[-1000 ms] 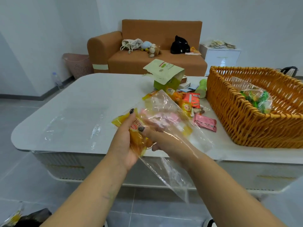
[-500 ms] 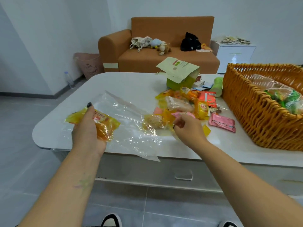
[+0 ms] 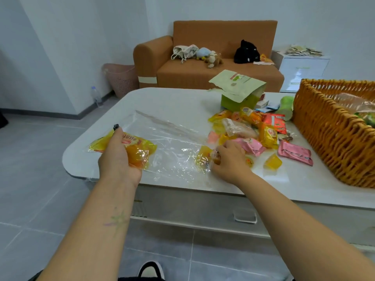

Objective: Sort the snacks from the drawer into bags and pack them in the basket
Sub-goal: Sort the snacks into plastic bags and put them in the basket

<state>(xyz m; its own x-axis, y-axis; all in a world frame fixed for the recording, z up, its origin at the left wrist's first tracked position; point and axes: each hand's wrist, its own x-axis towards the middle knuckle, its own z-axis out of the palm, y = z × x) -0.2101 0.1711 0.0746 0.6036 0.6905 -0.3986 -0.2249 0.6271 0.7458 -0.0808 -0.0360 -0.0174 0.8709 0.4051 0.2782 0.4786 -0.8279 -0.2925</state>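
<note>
A clear plastic bag (image 3: 172, 142) lies spread on the white table (image 3: 162, 102). My left hand (image 3: 117, 157) grips its left end together with a yellow jelly snack pack (image 3: 138, 151) inside. My right hand (image 3: 229, 159) pinches a small yellow jelly cup (image 3: 205, 157) at the bag's right end. A pile of snacks (image 3: 249, 126) in yellow, orange, red and pink wrappers lies just beyond my right hand. A wicker basket (image 3: 328, 138) stands at the right with a filled clear bag (image 3: 363, 110) in it.
A green box with a torn-open flap (image 3: 237, 92) stands behind the snack pile. A loose yellow jelly cup (image 3: 273, 162) and a pink packet (image 3: 294, 153) lie near the basket. The table drawer front (image 3: 243, 216) is below. A brown sofa (image 3: 203, 63) stands behind.
My hands have come apart from in front of my chest and lowered the bag flat onto the table. My right hand went to the snack pile and now holds a small jelly cup.
</note>
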